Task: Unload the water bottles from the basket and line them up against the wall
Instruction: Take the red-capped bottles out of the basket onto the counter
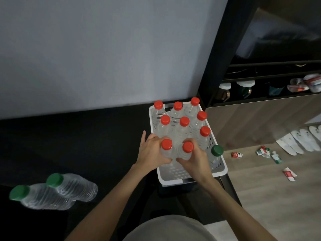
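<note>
**Clerk:** Where does the load stand?

**Inspector:** In the white perforated plastic basket [221, 172]. It sits on the black counter [86, 145] with its far end close to the pale grey wall [86, 49]. Nine clear plastic red-capped bottles stand upright in it in rows. One green-capped bottle [217, 151] stands at the near right corner.

**Clerk:** Why are both hands at the near row?

**Inspector:** In my judgement that row is the easiest reach, and taking two bottles at once halves the trips. The basket floor in front of it is bare, so nothing blocks them.

**Clerk:** And the grip?

**Inspector:** The left hand [152, 153] is wrapped round the shoulder of the near-left red-capped bottle [166, 145], fingers curled round it and thumb across the front. The right hand [196, 159] clamps the neighbouring red-capped bottle [188, 147] in the same way. Neither bottle looks lifted clear, but their bases are hidden, so I cannot confirm that.

**Clerk:** Is anything unloaded?

**Inspector:** Two green-capped clear bottles [76, 186] are on the counter at near left, well apart from the wall. I judge they are not yet lined up against it.
</note>
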